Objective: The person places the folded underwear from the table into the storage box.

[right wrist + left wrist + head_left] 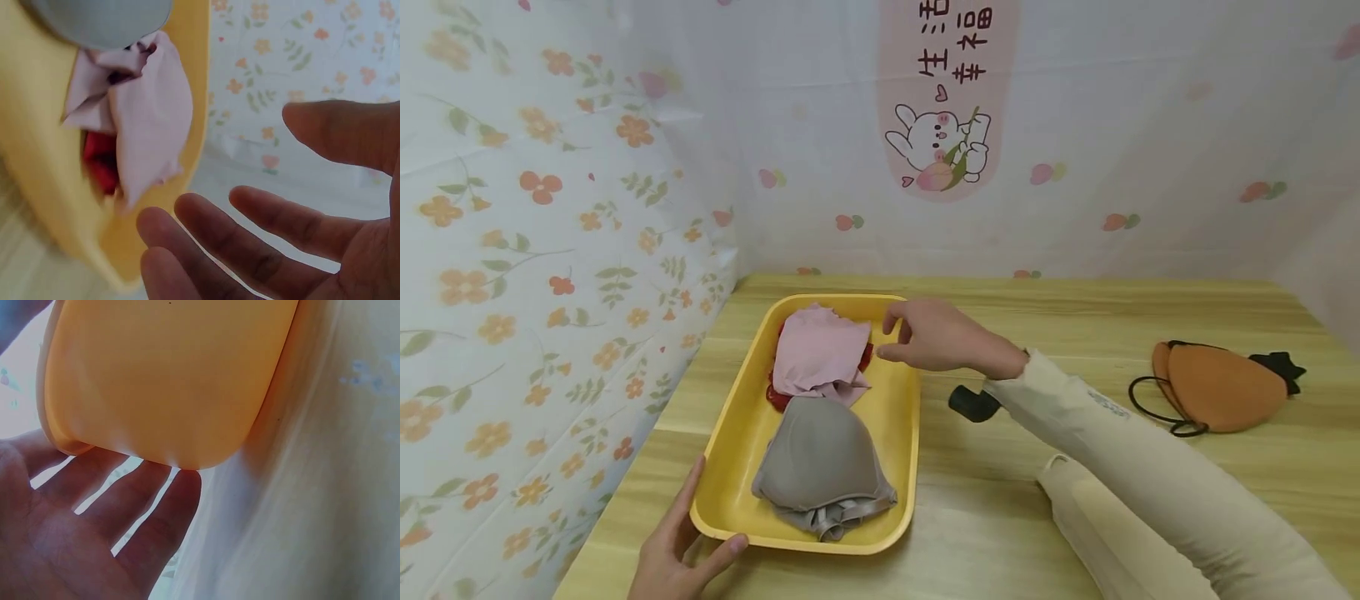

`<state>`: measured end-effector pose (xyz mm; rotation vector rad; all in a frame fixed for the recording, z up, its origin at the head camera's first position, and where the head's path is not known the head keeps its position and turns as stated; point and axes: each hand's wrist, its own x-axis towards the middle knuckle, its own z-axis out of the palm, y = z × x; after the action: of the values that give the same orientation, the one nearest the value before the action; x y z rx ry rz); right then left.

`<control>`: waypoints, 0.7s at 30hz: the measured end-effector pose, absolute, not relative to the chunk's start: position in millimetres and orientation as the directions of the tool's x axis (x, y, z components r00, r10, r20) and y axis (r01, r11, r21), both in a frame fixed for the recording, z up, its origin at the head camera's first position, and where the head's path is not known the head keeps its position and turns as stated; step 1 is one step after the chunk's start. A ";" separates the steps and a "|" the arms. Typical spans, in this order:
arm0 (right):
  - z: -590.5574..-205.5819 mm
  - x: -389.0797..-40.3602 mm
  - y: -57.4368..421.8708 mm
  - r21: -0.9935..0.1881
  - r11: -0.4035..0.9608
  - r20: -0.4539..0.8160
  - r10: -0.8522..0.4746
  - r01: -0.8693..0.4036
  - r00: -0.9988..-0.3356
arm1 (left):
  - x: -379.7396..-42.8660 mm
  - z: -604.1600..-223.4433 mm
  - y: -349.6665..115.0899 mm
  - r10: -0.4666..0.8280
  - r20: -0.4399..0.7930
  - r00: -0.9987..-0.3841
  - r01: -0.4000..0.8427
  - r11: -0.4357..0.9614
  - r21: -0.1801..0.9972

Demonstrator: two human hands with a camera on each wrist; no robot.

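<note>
The yellow tray (887, 408) sits on the wooden table (985, 508), holding a pink cloth (820, 350) over something red, a grey bra (823, 454) nearer. The left hand (670, 554) touches its near-left corner, fingers extended — the right (934, 335), loose-fingered and empty, hovers over its right edge. Well right — an orange pouch (1228, 387).

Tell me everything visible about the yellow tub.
The yellow tub is an open-topped rounded rectangle with smooth, plastic-looking walls. It sits upright on the wood-patterned table, long sides running front to back. A folded grey bra lies in its near half, a pink cloth over something red beyond it. The left hand touches its near left corner; the right hand is over its far right side.
</note>
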<state>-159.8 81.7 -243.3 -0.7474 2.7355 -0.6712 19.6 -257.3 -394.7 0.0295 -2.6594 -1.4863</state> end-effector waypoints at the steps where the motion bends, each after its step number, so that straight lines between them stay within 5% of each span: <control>1: -241.3 -154.2 90.9 -0.473 0.762 -0.081 -0.538 -0.443 -0.839 | 19.1 -394.7 -256.9 -0.061 0.073 -0.995 0.030 0.524 0.851; 11: -259.3 -93.7 197.2 -0.450 0.625 -0.111 -0.748 -0.638 -0.655 | 19.3 -397.1 -255.7 -0.085 0.068 -0.994 0.010 0.554 0.833; 21: -320.1 -54.2 309.3 -0.429 0.760 -0.144 -0.591 -0.488 -0.794 | 18.5 -398.1 -255.7 -0.089 0.038 -0.995 -0.019 0.563 0.827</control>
<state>-54.2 309.3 -320.1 -0.8416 2.6867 -0.5444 18.5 -255.7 -398.1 0.0935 -2.7101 -1.4322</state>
